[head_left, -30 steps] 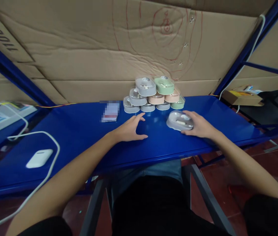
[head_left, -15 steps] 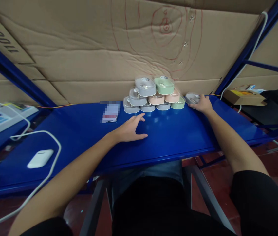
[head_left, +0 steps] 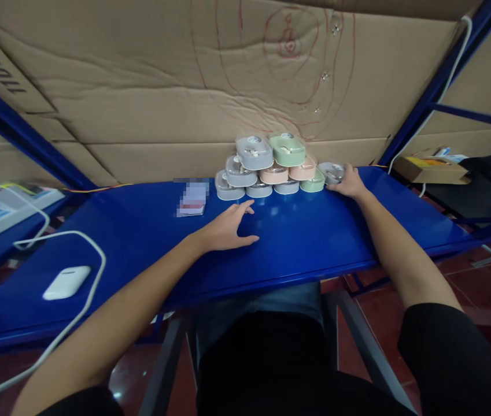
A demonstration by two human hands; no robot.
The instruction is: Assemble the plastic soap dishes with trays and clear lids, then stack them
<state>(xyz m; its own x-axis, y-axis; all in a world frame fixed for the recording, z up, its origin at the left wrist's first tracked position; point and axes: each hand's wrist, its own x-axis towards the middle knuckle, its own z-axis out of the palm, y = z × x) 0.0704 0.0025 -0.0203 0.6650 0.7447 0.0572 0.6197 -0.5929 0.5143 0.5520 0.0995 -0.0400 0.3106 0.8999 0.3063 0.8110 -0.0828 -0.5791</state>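
Note:
Several small lidded boxes in grey, pink and green are stacked in three tiers at the back of the blue table (head_left: 297, 237). On the top tier a grey box (head_left: 254, 153) stands beside a green box (head_left: 287, 150). My right hand (head_left: 349, 182) grips a separate grey box (head_left: 331, 172) at the right end of the stack, close beside the bottom green box (head_left: 312, 182). My left hand (head_left: 228, 226) is over the table in front of the stack, fingers apart, holding nothing.
A phone (head_left: 193, 197), partly blurred, lies left of the stack. A white case (head_left: 66, 282) and a white cable (head_left: 103, 260) are at the left. Cardboard (head_left: 162, 115) rises behind the table. An open carton (head_left: 434, 171) sits at the right.
My right hand has moved left with the grey box, bringing it nearer to the stack. My left hand has stayed almost where it was. The view has shifted slightly.

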